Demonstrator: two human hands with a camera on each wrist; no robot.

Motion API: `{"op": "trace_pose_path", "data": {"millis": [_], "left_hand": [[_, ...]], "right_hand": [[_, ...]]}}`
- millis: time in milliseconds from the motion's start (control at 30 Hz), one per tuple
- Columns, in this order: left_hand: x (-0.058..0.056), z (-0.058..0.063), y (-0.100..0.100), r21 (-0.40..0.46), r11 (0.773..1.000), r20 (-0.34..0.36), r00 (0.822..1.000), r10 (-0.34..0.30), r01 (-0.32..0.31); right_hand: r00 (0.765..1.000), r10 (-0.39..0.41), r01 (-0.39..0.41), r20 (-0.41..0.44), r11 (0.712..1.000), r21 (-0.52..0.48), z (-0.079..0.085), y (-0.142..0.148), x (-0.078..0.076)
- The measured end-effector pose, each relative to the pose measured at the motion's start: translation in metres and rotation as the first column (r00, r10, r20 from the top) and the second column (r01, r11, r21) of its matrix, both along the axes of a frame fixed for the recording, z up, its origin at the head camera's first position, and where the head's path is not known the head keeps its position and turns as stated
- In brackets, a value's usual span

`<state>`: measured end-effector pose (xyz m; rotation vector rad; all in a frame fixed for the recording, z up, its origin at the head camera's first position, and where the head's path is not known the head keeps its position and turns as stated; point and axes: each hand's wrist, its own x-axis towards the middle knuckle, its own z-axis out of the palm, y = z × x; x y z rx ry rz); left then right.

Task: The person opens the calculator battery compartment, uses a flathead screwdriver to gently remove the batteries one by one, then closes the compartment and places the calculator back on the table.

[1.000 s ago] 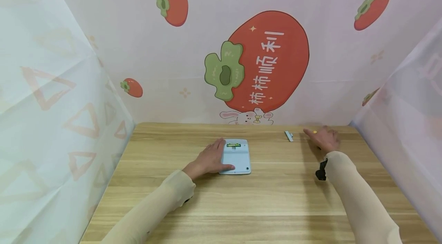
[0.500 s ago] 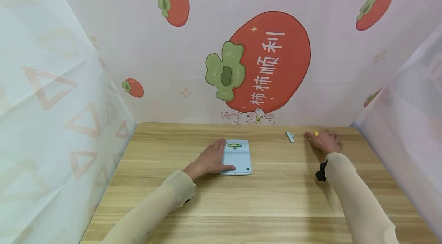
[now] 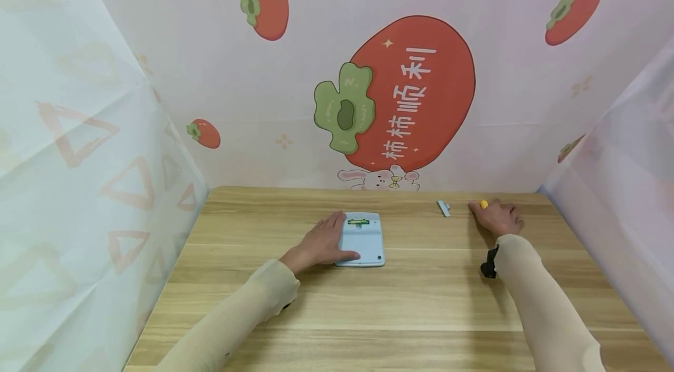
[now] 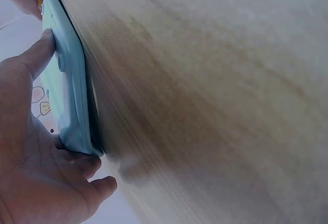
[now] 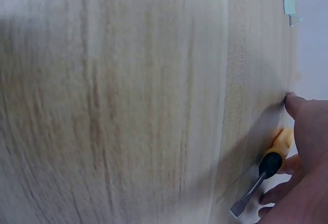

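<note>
A light-blue device shaped like a desktop calculator [image 3: 363,246] lies flat on the wooden table, with a green and yellow battery [image 3: 358,221] showing in its uncovered slot. My left hand [image 3: 322,243] holds it at the left: the thumb lies across its top face and the fingers bend at its far edge in the left wrist view. At the back right, my right hand [image 3: 497,219] is spread low over a screwdriver [image 5: 271,163] with a yellow handle and flat metal tip. The thumb touches down apart from the handle, and the other fingers are partly hidden behind it.
Left of the right hand lies a small light-blue cover with a tab [image 3: 444,208]. A white printed cloth [image 3: 253,85] rises along the table's [image 3: 400,313] back edge and both sides.
My right hand has come slightly toward me and right, and more of the yellow handle shows beyond it. The left hand and the device stay in place.
</note>
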<state>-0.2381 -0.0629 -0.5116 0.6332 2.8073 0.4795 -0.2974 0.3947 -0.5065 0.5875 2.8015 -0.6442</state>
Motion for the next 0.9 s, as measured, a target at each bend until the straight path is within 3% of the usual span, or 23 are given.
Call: {"op": "trace_pose_path", "data": {"millis": [367,900], "left_hand": [[0.0004,0.0005,0.0007,0.0,1.0,0.0,1.0,-0.003,0.003],[-0.0025,-0.0032,0.0002,-0.005,1.0,0.006,1.0,0.011,-0.011]], "right_hand": [[1.0,-0.017,0.017,-0.024,1.0,0.021,-0.0083,0.0019,-0.002],[0.998,0.025,-0.025,-0.051,1.0,0.005,-0.0099,0.0008,-0.0002]]}}
